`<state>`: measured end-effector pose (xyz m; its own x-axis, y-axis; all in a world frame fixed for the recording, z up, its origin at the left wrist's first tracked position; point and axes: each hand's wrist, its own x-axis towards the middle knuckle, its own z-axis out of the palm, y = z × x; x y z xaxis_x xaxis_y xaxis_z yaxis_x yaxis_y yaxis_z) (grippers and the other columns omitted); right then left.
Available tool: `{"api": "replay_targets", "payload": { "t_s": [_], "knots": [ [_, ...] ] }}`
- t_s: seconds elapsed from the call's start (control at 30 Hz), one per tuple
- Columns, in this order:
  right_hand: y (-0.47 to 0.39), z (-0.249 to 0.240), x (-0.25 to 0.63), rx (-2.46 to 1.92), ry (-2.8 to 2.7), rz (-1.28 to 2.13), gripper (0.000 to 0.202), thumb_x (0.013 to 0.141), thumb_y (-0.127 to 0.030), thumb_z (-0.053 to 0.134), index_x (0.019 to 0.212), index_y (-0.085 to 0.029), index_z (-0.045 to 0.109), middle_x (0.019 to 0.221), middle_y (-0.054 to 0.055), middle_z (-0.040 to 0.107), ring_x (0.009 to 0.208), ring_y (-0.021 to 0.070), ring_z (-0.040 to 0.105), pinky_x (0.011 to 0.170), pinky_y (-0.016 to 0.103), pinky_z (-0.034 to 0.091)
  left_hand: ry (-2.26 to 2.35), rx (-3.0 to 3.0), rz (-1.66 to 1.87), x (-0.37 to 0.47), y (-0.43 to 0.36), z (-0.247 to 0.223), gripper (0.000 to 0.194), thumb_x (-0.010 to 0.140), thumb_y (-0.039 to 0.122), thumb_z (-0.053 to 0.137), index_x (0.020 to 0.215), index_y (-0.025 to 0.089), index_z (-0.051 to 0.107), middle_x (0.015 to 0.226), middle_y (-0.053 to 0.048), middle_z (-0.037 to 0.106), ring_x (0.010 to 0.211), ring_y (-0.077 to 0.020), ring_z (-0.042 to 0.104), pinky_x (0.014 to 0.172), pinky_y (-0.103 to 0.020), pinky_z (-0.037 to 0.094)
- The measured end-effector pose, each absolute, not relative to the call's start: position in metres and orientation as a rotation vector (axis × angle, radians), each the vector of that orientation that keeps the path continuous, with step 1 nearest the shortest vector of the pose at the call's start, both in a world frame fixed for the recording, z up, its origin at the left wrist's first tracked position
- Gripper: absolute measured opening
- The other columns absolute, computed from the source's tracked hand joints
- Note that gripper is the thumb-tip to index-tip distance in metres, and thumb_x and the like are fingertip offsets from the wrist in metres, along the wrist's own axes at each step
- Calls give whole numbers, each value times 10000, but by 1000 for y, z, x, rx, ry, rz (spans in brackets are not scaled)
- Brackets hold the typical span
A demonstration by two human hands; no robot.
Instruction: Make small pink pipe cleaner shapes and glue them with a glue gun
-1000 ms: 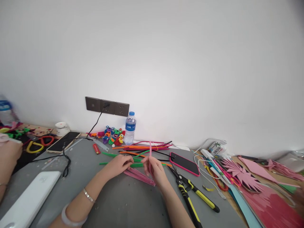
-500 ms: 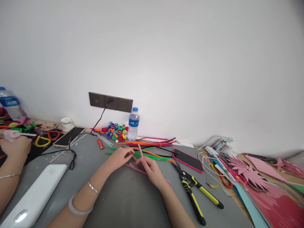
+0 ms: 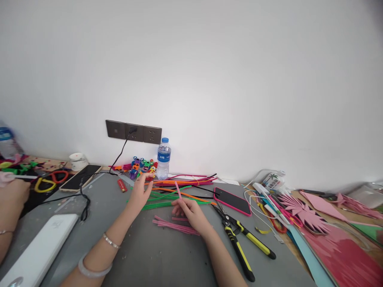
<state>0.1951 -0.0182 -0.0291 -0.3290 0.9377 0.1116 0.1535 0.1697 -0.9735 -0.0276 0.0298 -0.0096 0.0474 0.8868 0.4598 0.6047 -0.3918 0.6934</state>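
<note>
My right hand (image 3: 189, 213) pinches a pink pipe cleaner (image 3: 178, 190), its end sticking up past the thumb. Below that hand a small pile of pink pipe cleaners (image 3: 172, 225) lies on the grey mat (image 3: 155, 255). My left hand (image 3: 140, 194) is raised with its fingers apart and nothing visible in it. It is close to the small colourful figures (image 3: 143, 165) by the wall and partly overlaps them in view. Green pipe cleaners (image 3: 160, 204) lie between my hands, with orange and magenta pipe cleaners (image 3: 185, 181) behind them.
Black-and-yellow pliers (image 3: 236, 235) and a pink-cased phone (image 3: 232, 201) lie at right, near pink cut paper (image 3: 302, 213). A water bottle (image 3: 163, 159) stands by the wall. At left are a white device (image 3: 42, 251), another phone (image 3: 81, 178) and another person's hand (image 3: 13, 199).
My left hand has moved away from my right hand, left and up towards the figures, and its fingers have opened. My right hand still holds the pink pipe cleaner. The view has shifted slightly.
</note>
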Motion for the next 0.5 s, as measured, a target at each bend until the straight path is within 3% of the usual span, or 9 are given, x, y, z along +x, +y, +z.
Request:
{"api": "replay_targets", "payload": {
  "t_s": [0.1,0.2,0.33,0.5],
  "knots": [
    [-14,-30,201,-1136,-1600,1072,533,899,-582,408,900,-133,695,484,-53,413,450,110,364,468,228,301,1433,2032,1313,-26,28,-9,179,909,318,425,984,209,545,1218,-103,578,1184,-265,509,911,-345,450],
    [-13,-32,204,-1215,-1605,973,572,901,-582,384,884,-122,722,482,-64,278,445,106,263,451,233,214,1221,2027,1229,-17,21,-7,178,899,343,455,939,209,564,1116,-81,628,1063,-238,581,864,-321,476],
    [-15,-31,203,-1249,-1811,831,503,912,-508,424,811,-142,753,481,-45,341,462,105,275,480,236,216,1015,1904,1089,0,9,-4,277,865,352,522,1099,204,516,879,-35,665,827,-191,632,725,-284,501],
    [-16,-26,201,-1192,-1812,820,428,909,-462,463,786,-164,746,559,-11,527,513,131,401,501,239,292,1056,1889,1026,8,6,-6,205,866,367,516,965,195,571,797,-20,622,714,-167,591,602,-245,444]
  ]
}}
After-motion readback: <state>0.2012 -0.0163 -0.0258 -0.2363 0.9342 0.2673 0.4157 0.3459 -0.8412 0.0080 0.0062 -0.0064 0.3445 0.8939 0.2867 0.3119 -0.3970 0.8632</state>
